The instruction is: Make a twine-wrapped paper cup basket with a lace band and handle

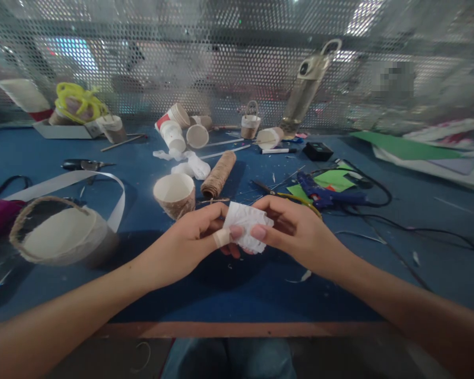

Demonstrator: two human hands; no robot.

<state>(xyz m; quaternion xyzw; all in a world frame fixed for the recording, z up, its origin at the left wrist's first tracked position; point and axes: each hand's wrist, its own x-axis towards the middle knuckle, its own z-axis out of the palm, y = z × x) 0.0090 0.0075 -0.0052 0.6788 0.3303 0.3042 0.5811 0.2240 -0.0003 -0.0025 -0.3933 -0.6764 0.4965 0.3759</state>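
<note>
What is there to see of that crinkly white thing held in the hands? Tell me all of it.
The white piece looks like thin, soft paper or cloth, wrinkled and roughly squarish, with uneven edges and what look like folded layers on the right. It is held up over the blue table, slightly tilted, between the left hand and the right hand. Both thumbs rest on its near face; its far side is hidden.

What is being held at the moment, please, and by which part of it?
A crumpled white piece, held near its lower part between both hands, left and right, thumbs on its near face.
</note>
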